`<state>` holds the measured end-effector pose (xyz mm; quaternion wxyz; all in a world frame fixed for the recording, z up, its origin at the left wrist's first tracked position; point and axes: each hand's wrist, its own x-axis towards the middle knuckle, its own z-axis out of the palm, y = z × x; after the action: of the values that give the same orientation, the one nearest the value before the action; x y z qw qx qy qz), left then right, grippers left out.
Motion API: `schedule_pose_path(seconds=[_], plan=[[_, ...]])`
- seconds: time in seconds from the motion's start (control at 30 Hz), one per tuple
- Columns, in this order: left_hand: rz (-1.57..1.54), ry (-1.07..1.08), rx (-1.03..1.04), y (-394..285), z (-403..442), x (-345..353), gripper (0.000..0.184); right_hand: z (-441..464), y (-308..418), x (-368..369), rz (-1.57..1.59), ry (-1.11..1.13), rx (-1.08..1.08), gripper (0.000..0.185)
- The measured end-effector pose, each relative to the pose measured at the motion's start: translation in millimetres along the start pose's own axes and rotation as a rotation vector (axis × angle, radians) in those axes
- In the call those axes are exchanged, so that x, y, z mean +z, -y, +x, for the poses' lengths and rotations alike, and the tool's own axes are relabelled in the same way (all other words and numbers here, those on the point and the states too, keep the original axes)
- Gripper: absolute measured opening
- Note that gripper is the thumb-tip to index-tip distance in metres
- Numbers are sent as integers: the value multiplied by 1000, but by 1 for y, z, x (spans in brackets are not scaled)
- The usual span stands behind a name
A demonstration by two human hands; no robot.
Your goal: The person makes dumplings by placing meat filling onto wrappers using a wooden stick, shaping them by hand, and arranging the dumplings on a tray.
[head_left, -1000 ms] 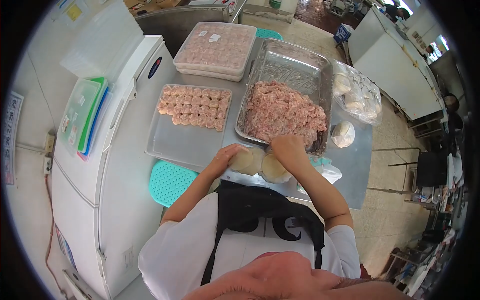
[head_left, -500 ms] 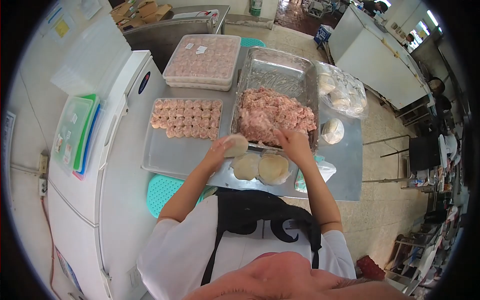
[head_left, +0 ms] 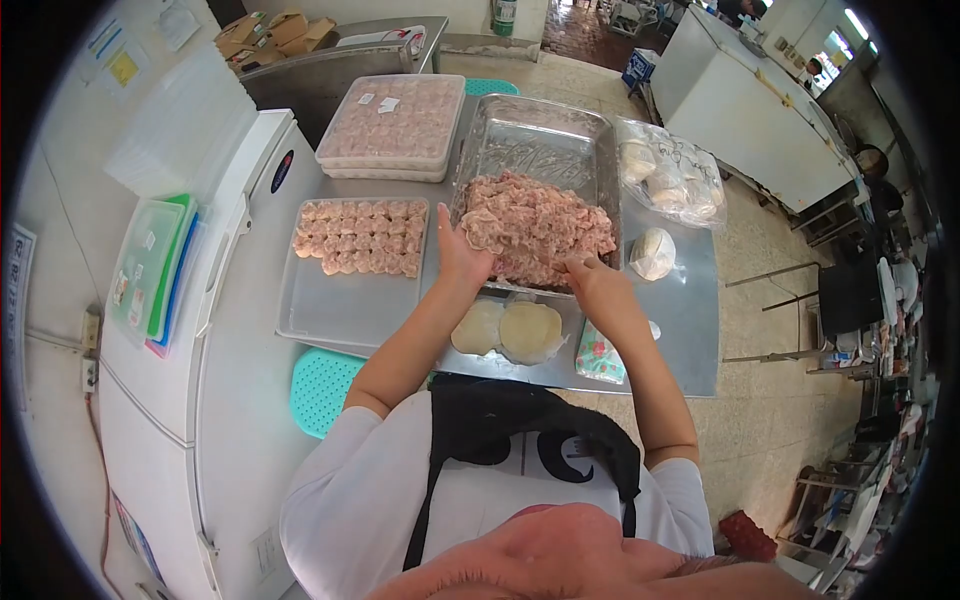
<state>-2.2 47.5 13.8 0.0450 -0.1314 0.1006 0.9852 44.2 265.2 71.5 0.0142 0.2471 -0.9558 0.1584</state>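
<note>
My left hand (head_left: pixel 463 258) is cupped at the left front edge of the ground meat (head_left: pixel 535 225), thumb raised; whatever lies in its palm is hidden by meat. At the meat's right front, the fingers of my right hand (head_left: pixel 592 282) are closed around something too small to make out. The meat fills the near part of a metal tray (head_left: pixel 612 150). Two piles of round pale wrappers, one on the left (head_left: pixel 477 328) and one on the right (head_left: pixel 530 330), lie in front of it. Left of them, a plastic tray (head_left: pixel 350 305) holds rows of filled dumplings (head_left: pixel 365 235).
Stacked lidded boxes (head_left: pixel 395 125) stand behind the dumplings. A bag of wrapped pale rounds (head_left: pixel 670 180), a wrapped white bundle (head_left: pixel 652 254) and a floral packet (head_left: pixel 600 355) are on the right. A white freezer (head_left: pixel 250 330) borders the left. Another person is partly visible far back.
My left hand lifted a wrapper off the table, then moved forward to the meat, where the wrapper no longer shows. My right hand left the wrapper piles and moved to the meat's front edge.
</note>
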Motion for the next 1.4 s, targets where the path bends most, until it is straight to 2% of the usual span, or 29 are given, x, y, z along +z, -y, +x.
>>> schedule_pose_path(seconds=[0.07,0.17,0.27,0.37,0.47,0.5,0.57,0.67,0.73,0.77,0.83,0.9,0.97,1.03,1.1,1.2,1.27,1.3,1.37,1.4], plan=[[55,-24,-3,4,-8,10,77,-1,1,11,28,-127,-64,25],[123,-91,6,3,-16,24,71,9,-20,15,-60,3,-101,28],[119,-128,25,2,-2,5,66,2,2,-31,-204,55,-56,32],[75,-53,32,5,12,1,56,0,5,-6,-136,-49,-182,33],[21,-4,15,5,2,13,47,10,-19,-12,71,-84,-277,30],[9,1,6,3,-4,19,44,11,-27,-15,200,-121,-242,29],[335,140,68,6,-12,23,42,13,-43,-21,458,-192,-164,28],[823,231,159,12,-25,31,54,15,-59,-33,728,200,134,31],[1256,335,395,15,-25,33,65,13,-71,-34,824,318,98,31],[1523,429,607,14,-20,33,69,12,-75,-34,871,380,77,32],[1756,588,725,12,-12,35,69,9,-74,-48,838,406,50,32],[1679,717,521,13,-7,34,60,8,-77,-51,806,409,21,33],[1746,430,341,14,4,8,51,7,-81,-46,775,392,-12,32],[1784,445,235,17,-2,22,42,10,-87,-32,788,436,-31,31],[1803,768,195,17,-8,43,35,13,-98,-13,769,417,-99,30],[1968,768,535,26,2,11,34,23,-123,19,685,295,-275,29],[1775,451,270,28,9,-3,33,36,-147,33,618,215,-396,30],[1664,300,144,30,13,-9,32,35,-145,26,486,139,-350,28],[1484,23,89,36,24,-21,31,33,-131,2,220,-13,-257,23],[1384,-112,66,38,29,-26,30,29,-121,0,247,-60,-257,22]])
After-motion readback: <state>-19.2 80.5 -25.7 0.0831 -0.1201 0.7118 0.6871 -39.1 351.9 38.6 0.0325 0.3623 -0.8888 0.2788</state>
